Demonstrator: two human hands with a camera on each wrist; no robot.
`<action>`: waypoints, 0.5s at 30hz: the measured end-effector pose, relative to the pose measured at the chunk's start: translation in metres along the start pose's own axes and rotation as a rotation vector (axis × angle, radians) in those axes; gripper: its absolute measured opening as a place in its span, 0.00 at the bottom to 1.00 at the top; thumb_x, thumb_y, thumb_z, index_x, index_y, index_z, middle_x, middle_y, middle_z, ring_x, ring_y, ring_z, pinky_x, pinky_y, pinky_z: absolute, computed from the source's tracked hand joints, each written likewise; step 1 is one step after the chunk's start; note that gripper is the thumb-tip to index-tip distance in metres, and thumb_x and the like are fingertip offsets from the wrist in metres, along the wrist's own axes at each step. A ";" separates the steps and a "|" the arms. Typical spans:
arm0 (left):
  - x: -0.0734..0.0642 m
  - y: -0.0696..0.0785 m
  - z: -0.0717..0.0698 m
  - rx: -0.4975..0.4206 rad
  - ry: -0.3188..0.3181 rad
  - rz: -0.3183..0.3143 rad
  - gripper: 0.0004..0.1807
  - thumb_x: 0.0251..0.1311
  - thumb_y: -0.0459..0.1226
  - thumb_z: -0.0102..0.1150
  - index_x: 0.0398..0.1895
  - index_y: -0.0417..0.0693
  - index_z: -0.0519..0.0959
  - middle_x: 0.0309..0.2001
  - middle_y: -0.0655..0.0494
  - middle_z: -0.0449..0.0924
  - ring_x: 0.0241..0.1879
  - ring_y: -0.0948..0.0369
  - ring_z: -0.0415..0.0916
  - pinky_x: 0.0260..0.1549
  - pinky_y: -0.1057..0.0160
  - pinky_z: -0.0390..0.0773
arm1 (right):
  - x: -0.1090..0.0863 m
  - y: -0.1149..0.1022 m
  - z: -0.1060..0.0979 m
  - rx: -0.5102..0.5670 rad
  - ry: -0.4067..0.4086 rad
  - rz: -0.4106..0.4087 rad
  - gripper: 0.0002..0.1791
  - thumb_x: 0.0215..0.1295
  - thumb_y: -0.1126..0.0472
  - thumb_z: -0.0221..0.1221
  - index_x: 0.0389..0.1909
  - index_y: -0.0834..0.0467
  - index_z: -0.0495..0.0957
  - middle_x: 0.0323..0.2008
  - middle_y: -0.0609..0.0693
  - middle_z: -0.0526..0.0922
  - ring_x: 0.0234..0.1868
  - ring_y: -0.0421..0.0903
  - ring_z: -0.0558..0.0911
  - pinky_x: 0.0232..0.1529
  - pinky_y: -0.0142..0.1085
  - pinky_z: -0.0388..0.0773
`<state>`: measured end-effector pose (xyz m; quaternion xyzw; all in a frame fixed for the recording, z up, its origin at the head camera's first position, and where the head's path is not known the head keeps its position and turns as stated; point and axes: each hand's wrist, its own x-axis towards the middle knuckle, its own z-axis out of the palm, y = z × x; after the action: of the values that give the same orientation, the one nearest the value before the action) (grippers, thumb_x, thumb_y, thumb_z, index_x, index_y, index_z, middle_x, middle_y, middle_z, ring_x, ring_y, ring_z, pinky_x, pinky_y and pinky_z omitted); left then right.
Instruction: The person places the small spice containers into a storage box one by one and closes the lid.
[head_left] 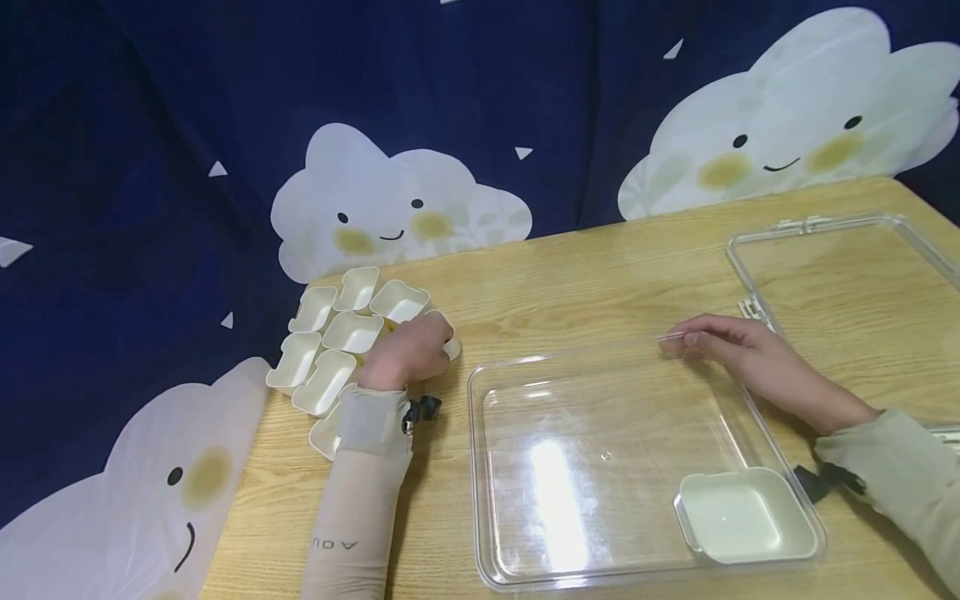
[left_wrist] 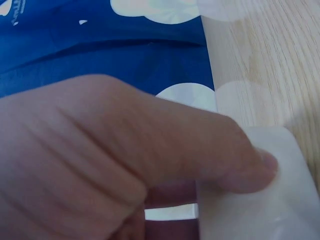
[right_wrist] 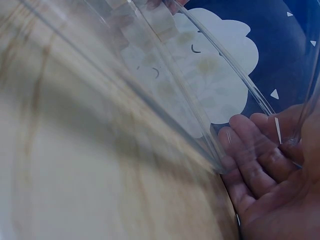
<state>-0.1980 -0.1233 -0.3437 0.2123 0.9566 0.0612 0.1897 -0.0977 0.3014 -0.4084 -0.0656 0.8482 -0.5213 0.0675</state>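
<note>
My left hand (head_left: 408, 350) grips a small cream plastic bin (left_wrist: 250, 215) at the right end of a cluster of similar bins (head_left: 352, 333). In the left wrist view the thumb lies over its wall; the hand hides much of this bin. My right hand (head_left: 738, 358) holds the far right corner of a large clear plastic box (head_left: 477, 467), thumb and fingers at its rim. The right wrist view shows the fingers (right_wrist: 250, 170) curled around that corner. One larger cream bin (head_left: 750, 517) sits in the box's near right corner.
A clear lid (head_left: 813, 223) with latches lies on the wooden table (head_left: 570, 292) at the right, beyond my right hand. Behind the table hangs a dark blue cloth (head_left: 465, 75) with smiling clouds. The cluster stands close to the table's left edge.
</note>
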 end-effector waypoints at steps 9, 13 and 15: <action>-0.001 0.003 0.000 0.006 -0.014 -0.026 0.14 0.55 0.25 0.52 0.18 0.51 0.68 0.24 0.55 0.68 0.24 0.59 0.64 0.24 0.63 0.65 | 0.000 -0.001 0.000 -0.021 0.003 0.013 0.18 0.82 0.51 0.49 0.60 0.53 0.80 0.54 0.42 0.89 0.53 0.30 0.86 0.53 0.20 0.78; -0.001 0.004 0.000 0.001 -0.018 -0.002 0.15 0.55 0.24 0.52 0.18 0.50 0.67 0.23 0.56 0.65 0.24 0.60 0.63 0.24 0.64 0.65 | 0.000 -0.001 0.000 -0.031 0.007 0.007 0.17 0.82 0.52 0.49 0.60 0.52 0.81 0.54 0.42 0.89 0.53 0.29 0.85 0.53 0.21 0.78; -0.001 0.004 0.000 -0.001 -0.017 0.012 0.15 0.55 0.23 0.52 0.18 0.50 0.67 0.23 0.56 0.65 0.24 0.60 0.63 0.24 0.65 0.65 | 0.000 -0.001 0.000 -0.028 0.006 0.003 0.17 0.82 0.52 0.49 0.60 0.53 0.81 0.54 0.42 0.89 0.53 0.29 0.85 0.53 0.21 0.78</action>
<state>-0.1956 -0.1198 -0.3422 0.2186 0.9537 0.0609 0.1974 -0.0974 0.3010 -0.4074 -0.0639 0.8557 -0.5094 0.0650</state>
